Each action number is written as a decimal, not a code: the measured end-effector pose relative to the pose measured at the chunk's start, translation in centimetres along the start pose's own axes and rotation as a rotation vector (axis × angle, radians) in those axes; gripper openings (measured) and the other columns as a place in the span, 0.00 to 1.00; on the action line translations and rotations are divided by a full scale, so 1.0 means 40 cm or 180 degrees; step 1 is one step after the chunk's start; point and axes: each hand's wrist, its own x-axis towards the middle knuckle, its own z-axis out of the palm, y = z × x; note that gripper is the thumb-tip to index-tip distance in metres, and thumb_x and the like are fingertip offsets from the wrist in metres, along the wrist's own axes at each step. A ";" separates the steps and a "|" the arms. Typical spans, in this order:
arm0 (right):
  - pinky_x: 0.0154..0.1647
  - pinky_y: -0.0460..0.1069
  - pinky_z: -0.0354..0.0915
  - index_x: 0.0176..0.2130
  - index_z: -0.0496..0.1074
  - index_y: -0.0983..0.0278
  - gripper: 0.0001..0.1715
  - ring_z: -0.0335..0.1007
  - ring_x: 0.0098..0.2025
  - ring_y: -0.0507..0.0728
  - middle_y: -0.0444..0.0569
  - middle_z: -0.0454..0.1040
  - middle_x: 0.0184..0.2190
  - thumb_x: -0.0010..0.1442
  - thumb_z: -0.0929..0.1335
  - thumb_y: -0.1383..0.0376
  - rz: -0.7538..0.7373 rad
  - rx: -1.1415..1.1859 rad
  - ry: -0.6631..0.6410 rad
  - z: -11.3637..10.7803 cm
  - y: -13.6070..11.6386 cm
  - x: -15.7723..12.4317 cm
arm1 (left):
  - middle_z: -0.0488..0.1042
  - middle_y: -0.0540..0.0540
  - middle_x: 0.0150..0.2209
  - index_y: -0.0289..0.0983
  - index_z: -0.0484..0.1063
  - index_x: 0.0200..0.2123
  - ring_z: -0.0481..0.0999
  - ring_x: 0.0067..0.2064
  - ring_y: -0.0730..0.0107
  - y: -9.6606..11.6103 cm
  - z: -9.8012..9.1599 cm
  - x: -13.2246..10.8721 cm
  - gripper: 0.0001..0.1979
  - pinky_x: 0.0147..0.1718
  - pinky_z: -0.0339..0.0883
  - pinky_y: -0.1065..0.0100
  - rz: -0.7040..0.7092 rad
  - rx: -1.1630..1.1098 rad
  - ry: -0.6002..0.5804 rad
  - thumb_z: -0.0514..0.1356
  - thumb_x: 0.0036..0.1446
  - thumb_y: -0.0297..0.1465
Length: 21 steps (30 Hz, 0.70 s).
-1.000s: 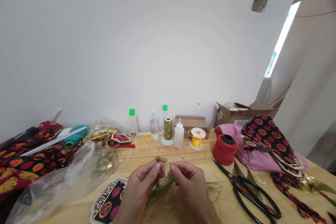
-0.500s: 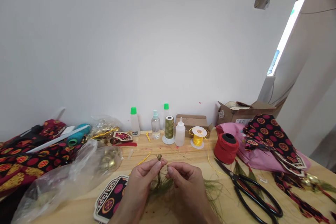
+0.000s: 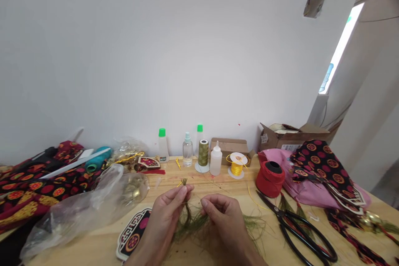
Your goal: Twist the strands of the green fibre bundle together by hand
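Note:
My left hand pinches a bundle of olive-green threads between thumb and forefinger. The bundle's short cut ends poke up above the fingertips, and its longer strands droop toward the table. To its right, my right hand is closed in a pinch on a fine green thread, much of it too thin to follow. Loose green strands lie in a tangle below and between both hands. Partly behind my left forearm is a dark patterned piece with a white fretwork border.
Black-handled scissors lie at the right, near a red thread cone. Along the wall stand a green thread spool, a white squeeze bottle and a yellow cord spool. A clear plastic bag covers the left.
My hands have drawn a little farther apart, the left one sinking slightly to the left with the thread bundle. The whole view has shifted slightly.

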 end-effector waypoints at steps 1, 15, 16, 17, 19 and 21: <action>0.17 0.42 0.51 0.18 0.72 0.68 0.12 0.55 0.15 0.47 0.42 0.68 0.12 0.38 0.71 0.60 0.0041 -0.0008 0.0007 0.000 -0.002 0.000 | 0.77 0.48 0.24 0.32 0.76 0.24 0.72 0.28 0.78 0.001 0.001 0.001 0.08 0.32 0.65 0.81 0.0004 -0.0020 0.0007 0.66 0.35 0.28; 0.12 0.40 0.44 0.16 0.64 0.68 0.16 0.46 0.10 0.43 0.35 0.55 0.06 0.41 0.70 0.59 0.0611 0.1074 0.0249 -0.039 0.033 0.030 | 0.77 0.45 0.32 0.33 0.75 0.26 0.73 0.32 0.75 -0.002 -0.008 0.010 0.07 0.32 0.69 0.74 0.0012 -0.0161 0.0487 0.56 0.48 0.21; 0.12 0.40 0.44 0.16 0.64 0.67 0.17 0.46 0.10 0.43 0.35 0.54 0.06 0.41 0.70 0.59 0.0590 0.1155 0.0318 -0.041 0.031 0.032 | 0.77 0.46 0.29 0.33 0.75 0.25 0.73 0.30 0.75 -0.003 -0.006 0.008 0.07 0.31 0.69 0.75 -0.0026 -0.0124 0.0461 0.57 0.48 0.21; 0.11 0.39 0.44 0.15 0.64 0.67 0.17 0.46 0.10 0.43 0.35 0.54 0.06 0.41 0.70 0.59 0.0537 0.1184 0.0366 -0.042 0.029 0.034 | 0.77 0.46 0.27 0.33 0.75 0.24 0.73 0.28 0.76 -0.005 -0.003 0.006 0.06 0.30 0.68 0.76 -0.0101 -0.0066 0.0377 0.57 0.47 0.21; 0.10 0.39 0.44 0.15 0.64 0.67 0.17 0.44 0.10 0.42 0.35 0.55 0.06 0.40 0.71 0.59 0.0340 0.1140 0.0463 -0.039 0.022 0.034 | 0.77 0.46 0.25 0.32 0.75 0.24 0.73 0.27 0.75 -0.013 0.005 -0.001 0.05 0.30 0.67 0.76 -0.0333 0.0105 -0.0004 0.59 0.47 0.23; 0.10 0.40 0.47 0.16 0.66 0.68 0.15 0.47 0.10 0.43 0.37 0.60 0.08 0.39 0.71 0.60 0.0114 0.0902 0.0439 -0.031 0.013 0.027 | 0.77 0.44 0.27 0.31 0.76 0.26 0.73 0.31 0.72 -0.023 0.014 -0.009 0.05 0.34 0.66 0.74 -0.0522 0.0214 -0.0528 0.59 0.47 0.25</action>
